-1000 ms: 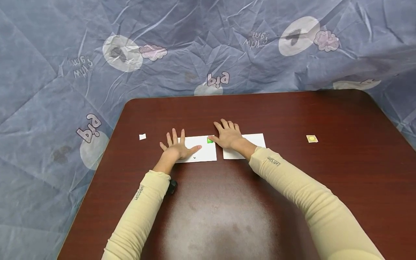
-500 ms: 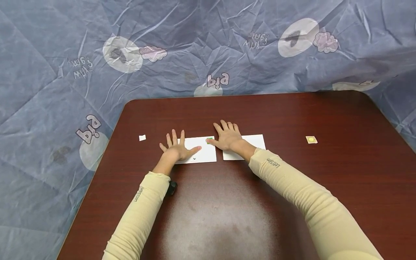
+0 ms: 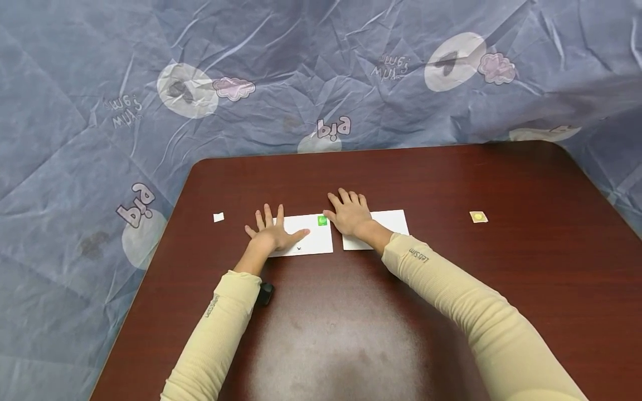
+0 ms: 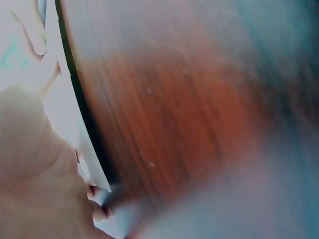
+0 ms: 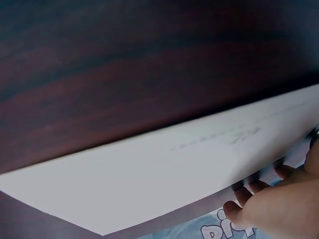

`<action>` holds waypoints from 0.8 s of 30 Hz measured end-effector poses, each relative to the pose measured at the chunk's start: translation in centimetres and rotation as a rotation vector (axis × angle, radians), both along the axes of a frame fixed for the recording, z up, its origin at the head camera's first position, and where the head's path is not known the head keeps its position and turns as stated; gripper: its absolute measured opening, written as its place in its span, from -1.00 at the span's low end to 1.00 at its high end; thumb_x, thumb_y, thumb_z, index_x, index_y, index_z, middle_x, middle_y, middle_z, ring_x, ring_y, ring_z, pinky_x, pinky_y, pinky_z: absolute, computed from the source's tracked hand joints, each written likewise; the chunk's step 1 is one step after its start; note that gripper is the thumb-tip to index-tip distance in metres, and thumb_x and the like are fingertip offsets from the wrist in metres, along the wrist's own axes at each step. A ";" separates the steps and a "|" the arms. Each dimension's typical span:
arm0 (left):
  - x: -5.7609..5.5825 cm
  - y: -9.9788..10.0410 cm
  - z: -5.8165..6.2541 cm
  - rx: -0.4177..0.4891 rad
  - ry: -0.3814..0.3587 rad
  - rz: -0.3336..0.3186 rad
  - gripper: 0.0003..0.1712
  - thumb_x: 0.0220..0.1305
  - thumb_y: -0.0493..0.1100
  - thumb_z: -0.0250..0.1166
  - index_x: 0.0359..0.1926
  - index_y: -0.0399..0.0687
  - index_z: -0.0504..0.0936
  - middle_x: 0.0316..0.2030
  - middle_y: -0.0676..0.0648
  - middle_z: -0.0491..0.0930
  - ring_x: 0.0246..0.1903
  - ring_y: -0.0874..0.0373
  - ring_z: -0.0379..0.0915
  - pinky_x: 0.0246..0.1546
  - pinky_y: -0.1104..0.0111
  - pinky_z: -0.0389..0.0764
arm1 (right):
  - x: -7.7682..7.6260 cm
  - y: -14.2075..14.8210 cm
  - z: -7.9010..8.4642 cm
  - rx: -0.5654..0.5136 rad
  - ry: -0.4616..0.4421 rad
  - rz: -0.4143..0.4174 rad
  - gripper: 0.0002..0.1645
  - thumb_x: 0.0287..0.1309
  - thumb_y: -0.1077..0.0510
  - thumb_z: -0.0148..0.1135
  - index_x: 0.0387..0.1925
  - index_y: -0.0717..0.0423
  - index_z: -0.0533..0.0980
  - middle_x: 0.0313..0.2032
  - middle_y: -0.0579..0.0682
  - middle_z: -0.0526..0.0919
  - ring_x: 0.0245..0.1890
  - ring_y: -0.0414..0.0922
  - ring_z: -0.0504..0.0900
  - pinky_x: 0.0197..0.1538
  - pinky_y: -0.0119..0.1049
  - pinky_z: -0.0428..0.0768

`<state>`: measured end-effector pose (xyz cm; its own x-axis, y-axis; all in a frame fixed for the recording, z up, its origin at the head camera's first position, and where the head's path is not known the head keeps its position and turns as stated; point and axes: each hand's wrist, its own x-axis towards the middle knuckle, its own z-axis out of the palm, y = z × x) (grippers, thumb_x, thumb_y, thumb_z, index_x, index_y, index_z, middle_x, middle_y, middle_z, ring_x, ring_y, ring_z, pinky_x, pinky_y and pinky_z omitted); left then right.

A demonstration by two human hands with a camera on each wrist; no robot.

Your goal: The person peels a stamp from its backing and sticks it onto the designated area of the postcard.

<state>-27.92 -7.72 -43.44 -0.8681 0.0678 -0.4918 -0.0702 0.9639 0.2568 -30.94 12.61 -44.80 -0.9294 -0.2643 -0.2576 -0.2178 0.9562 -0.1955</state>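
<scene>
Hands [image 3: 351, 217] partly hide cards [image 3: 319, 241] (blurred print [image 5: 245, 135], perhaps letters)

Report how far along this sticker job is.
Looks done: the green sticker sits at a corner of the left card. In hand: the left hand lies spread over that card; the right hand has its thumb beside the sticker. Probably remaining: the yellow sticker, lying off both cards; none shows on the right card, though a hand hides part of it.
</scene>
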 end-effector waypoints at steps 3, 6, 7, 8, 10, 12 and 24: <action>0.3 -0.1 0.2 0.009 0.023 -0.018 0.18 0.19 0.53 -0.08 0.49 -0.01 -0.42 0.42 -0.27 -0.61 0.37 -0.24 -0.72 0.21 -0.29 -0.39 | 0.1 0.2 0.1 -0.015 0.011 0.004 -0.26 0.43 -0.29 -0.41 0.49 -0.07 -0.06 0.47 0.11 -0.13 0.42 0.13 -0.13 0.37 0.06 -0.22; 0.4 -0.3 0.3 0.034 0.046 -0.026 0.12 0.23 0.50 -0.12 0.50 -0.04 -0.36 0.43 -0.29 -0.55 0.38 -0.26 -0.67 0.21 -0.30 -0.36 | 0.2 0.5 0.2 -0.019 0.025 0.015 -0.25 0.43 -0.30 -0.41 0.49 -0.07 -0.03 0.46 0.12 -0.10 0.42 0.13 -0.10 0.36 0.07 -0.20; 0.4 -0.3 0.4 0.043 0.053 -0.027 0.10 0.25 0.49 -0.14 0.50 -0.05 -0.34 0.43 -0.29 -0.53 0.38 -0.27 -0.65 0.21 -0.31 -0.36 | 0.3 0.6 0.3 -0.020 0.027 0.019 -0.25 0.43 -0.30 -0.40 0.49 -0.07 -0.03 0.46 0.11 -0.10 0.42 0.13 -0.10 0.36 0.07 -0.20; 0.3 -0.4 0.3 0.051 0.060 -0.027 0.07 0.27 0.48 -0.17 0.50 -0.05 -0.32 0.43 -0.30 -0.51 0.38 -0.27 -0.63 0.21 -0.31 -0.34 | 0.3 0.7 0.4 -0.021 0.029 0.022 -0.25 0.43 -0.30 -0.39 0.49 -0.07 -0.02 0.46 0.11 -0.09 0.42 0.13 -0.09 0.36 0.07 -0.18; 0.3 -0.5 0.4 0.067 0.073 -0.023 0.02 0.30 0.46 -0.21 0.50 -0.07 -0.26 0.44 -0.30 -0.46 0.39 -0.27 -0.59 0.21 -0.31 -0.32 | 0.3 0.9 0.4 -0.025 0.027 0.034 -0.25 0.43 -0.29 -0.38 0.49 -0.05 -0.01 0.46 0.12 -0.08 0.41 0.13 -0.09 0.36 0.06 -0.15; 0.2 -0.7 0.4 0.073 0.078 -0.020 -0.02 0.33 0.43 -0.23 0.50 -0.09 -0.23 0.45 -0.30 -0.42 0.40 -0.27 -0.55 0.21 -0.30 -0.28 | 0.3 1.1 0.4 -0.042 0.024 0.048 -0.25 0.43 -0.29 -0.37 0.48 -0.03 0.00 0.45 0.13 -0.06 0.41 0.13 -0.07 0.36 0.06 -0.11; 0.1 -1.9 1.9 0.262 0.238 0.037 0.00 0.36 0.39 -0.18 0.47 -0.27 -0.15 0.44 -0.32 -0.13 0.40 -0.27 -0.33 0.26 -0.20 -0.12 | 1.1 5.5 1.2 -0.285 0.120 -0.030 -0.28 0.43 -0.20 -0.18 0.42 0.12 0.13 0.37 0.24 0.12 0.36 0.24 0.01 0.30 0.19 0.00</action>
